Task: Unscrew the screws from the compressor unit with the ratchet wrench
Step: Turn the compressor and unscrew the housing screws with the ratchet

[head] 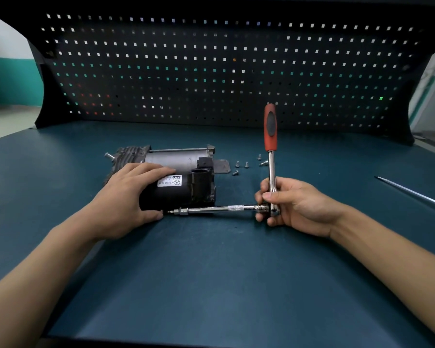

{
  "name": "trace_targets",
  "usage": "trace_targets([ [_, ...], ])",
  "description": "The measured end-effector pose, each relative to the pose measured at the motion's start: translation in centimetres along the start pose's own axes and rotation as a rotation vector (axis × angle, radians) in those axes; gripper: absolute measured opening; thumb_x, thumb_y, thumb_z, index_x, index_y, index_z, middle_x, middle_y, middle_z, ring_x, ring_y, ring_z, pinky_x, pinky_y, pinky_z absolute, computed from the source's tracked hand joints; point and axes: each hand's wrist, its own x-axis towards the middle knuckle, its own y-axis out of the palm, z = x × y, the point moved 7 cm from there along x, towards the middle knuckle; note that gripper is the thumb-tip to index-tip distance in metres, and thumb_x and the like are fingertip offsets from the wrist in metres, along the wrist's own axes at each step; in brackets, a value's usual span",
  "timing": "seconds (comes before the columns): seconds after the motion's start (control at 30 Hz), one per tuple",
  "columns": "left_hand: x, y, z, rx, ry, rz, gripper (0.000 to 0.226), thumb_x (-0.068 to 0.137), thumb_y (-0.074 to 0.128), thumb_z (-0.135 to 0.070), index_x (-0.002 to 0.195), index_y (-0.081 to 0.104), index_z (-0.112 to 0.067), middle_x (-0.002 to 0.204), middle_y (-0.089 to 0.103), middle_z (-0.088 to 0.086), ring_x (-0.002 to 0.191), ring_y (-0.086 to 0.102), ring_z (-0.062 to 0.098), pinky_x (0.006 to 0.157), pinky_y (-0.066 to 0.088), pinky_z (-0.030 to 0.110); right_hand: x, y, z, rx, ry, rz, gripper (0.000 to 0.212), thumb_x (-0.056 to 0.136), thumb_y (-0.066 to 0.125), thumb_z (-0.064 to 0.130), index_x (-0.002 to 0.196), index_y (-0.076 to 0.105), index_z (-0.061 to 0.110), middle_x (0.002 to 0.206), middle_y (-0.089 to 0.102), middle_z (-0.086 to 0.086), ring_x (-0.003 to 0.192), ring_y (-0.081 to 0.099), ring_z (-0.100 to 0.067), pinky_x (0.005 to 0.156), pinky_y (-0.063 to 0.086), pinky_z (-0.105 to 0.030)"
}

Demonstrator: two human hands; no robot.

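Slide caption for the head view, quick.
Left hand holds the compressor while right hand grips the ratchet wrench at its near side.

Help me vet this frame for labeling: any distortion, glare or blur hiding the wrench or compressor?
Head view: wide-angle distortion bows the pegboard; lighting is even, shadows soft; only small highlights on the ratchet wrench shaft; compressor unit and loose screws look sharp; the corners go dark.
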Motion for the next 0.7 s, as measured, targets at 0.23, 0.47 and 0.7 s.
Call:
trace_targets([
  [0.23, -0.01, -0.17, -0.13, -0.012, 0.002, 0.003, 0.086, 0.069, 0.088, -0.02, 0.143, 0.047, -0.037, 0.136, 0.045, -0.021, 0.128, 0.035, 0.012, 0.115, 0.028, 0.037, 0.0, 0.01, -0.05, 0.01, 0.004, -0.007, 0.019, 0.095, 0.048, -0.004, 0.088, 0.048, 0.014, 0.08, 0.06, -0.006, 0.067, 0.062, -0.029, 0.05, 0.046, -0.024],
  [0.47, -0.03, -0.17, -0.31, -0.01, 0.012, -0.015, 0.084, 0.069, 0.088, -0.02, 0.142, 0.049, -0.035, 0.135, 0.047, -0.019, 0.127, 0.037, 0.014, 0.114, 0.029, 0.037, -0.09, 0.12, -0.09, 0.023, 0.009, 0.0, 0.017, 0.089, 0.053, -0.002, 0.088, 0.047, 0.014, 0.081, 0.059, -0.006, 0.067, 0.062, -0.028, 0.05, 0.046, -0.024],
  [0.7, 0.03, -0.2, -0.35, -0.003, 0.017, -0.017, 0.084, 0.069, 0.088, -0.02, 0.142, 0.049, -0.035, 0.132, 0.045, -0.023, 0.127, 0.037, 0.013, 0.113, 0.028, 0.034, -0.17, 0.34, -0.08, 0.031, 0.01, 0.015, 0.017, 0.083, 0.057, 0.002, 0.089, 0.047, 0.014, 0.082, 0.058, -0.007, 0.069, 0.061, -0.03, 0.05, 0.045, -0.024],
])
